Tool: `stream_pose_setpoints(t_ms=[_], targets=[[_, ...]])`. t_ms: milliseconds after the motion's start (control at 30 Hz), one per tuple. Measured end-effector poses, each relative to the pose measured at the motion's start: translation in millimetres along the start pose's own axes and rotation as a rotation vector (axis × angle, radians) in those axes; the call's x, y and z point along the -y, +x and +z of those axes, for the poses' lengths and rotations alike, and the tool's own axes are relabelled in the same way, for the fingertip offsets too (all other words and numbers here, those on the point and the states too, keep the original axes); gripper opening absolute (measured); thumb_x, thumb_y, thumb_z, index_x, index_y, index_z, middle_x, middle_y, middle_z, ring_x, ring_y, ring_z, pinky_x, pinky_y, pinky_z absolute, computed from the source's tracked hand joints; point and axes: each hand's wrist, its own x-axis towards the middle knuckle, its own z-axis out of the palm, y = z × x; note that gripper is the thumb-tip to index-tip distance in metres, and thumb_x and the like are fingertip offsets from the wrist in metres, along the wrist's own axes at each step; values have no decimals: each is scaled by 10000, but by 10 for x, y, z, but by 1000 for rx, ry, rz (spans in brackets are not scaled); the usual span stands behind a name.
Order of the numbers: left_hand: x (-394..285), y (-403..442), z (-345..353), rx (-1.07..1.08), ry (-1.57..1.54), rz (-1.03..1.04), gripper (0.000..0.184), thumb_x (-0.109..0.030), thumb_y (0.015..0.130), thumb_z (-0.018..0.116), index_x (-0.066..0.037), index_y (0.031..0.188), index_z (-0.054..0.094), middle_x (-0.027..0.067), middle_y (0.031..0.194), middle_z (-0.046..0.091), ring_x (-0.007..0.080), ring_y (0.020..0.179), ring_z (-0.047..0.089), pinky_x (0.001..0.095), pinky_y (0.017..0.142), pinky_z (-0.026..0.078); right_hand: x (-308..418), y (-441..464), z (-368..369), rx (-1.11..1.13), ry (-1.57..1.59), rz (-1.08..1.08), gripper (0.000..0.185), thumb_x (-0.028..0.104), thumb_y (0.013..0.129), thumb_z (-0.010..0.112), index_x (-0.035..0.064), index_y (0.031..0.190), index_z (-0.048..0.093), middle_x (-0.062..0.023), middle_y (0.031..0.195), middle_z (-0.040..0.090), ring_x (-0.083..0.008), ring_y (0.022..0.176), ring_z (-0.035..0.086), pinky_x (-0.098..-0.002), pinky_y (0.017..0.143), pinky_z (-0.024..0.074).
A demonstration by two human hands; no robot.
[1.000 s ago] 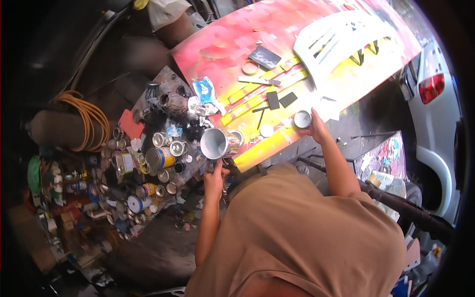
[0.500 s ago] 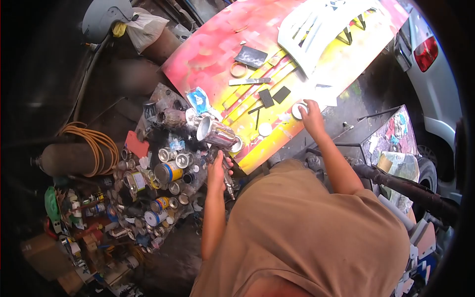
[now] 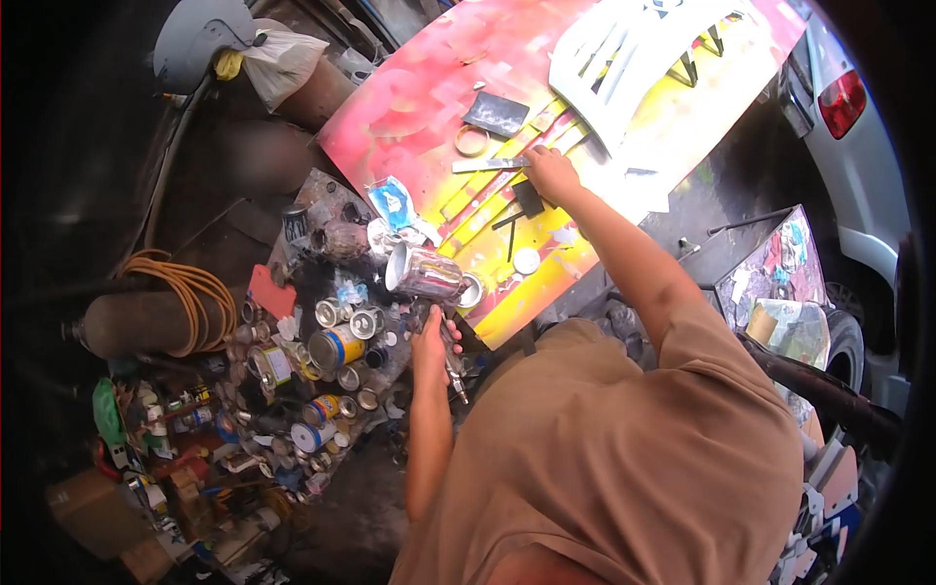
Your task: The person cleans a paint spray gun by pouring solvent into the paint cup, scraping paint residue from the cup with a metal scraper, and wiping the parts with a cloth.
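Observation:
My left hand [image 3: 430, 343] is wrapped round the handle of a paint spray gun [image 3: 454, 375], its paint-streaked metal cup [image 3: 426, 271] tilted above my fingers. My right hand [image 3: 552, 175] reaches over the painted board [image 3: 390, 127], fingers closed at the right end of a flat metal scraper [image 3: 487, 166]. Below that hand lies a dark rectangular pad [image 3: 528, 199]. A round white lid [image 3: 526, 260] and a thin dark stick [image 3: 511, 237] rest nearby. The roll of tape [image 3: 472, 141] and a dark flat sheet [image 3: 497, 114] lie beyond the scraper.
A white slotted panel [image 3: 624, 73] sits on the board's far side. Paint cans [image 3: 336, 346] and rags crowd the left. An orange hose [image 3: 185, 283] coils over a tank [image 3: 136, 322]. A silver car [image 3: 863, 146] stands at right, beside a bin [image 3: 770, 258].
My right hand has moved left and away from me, from a round white-rimmed item to the scraper's end. My arm now covers where that item was. My left hand keeps the spray gun.

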Motion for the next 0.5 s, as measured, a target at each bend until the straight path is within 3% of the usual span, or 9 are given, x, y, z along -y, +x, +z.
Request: stream_pose_setpoints(t_ms=[167,267,467,500], targets=[[-37,-41,-54,12,-69,-7,296,-385,977,608,-93,1024,593,30,759,605,129,627,593,257,466,432,50,385,106,149,-170,-18,258,184,916,573,110,1153,639,-81,1181,633,-277,1162,563,-473,923,463],[-45,-18,-71,6,-88,-13,320,-407,973,612,-94,1030,580,37,767,600,135,643,589,256,469,427,29,479,226,134,-219,-9,260,186,895,607,117,1145,625,-74,1145,639,-278,1156,559,-468,933,452],[-47,-20,-106,-19,-104,-45,283,-376,980,606,-98,1027,590,29,766,607,126,639,596,260,478,438,-35,528,234,197,-164,-182,185,104,914,539,121,1050,662,-68,1114,645,-258,1141,577,-499,925,422],[-51,-26,-101,-18,-104,-47,285,-377,980,607,-97,1029,589,31,766,607,127,638,595,260,478,438,-27,507,221,181,-104,-167,128,145,918,576,121,1014,659,-80,1073,628,-260,1110,578,-467,896,454]])
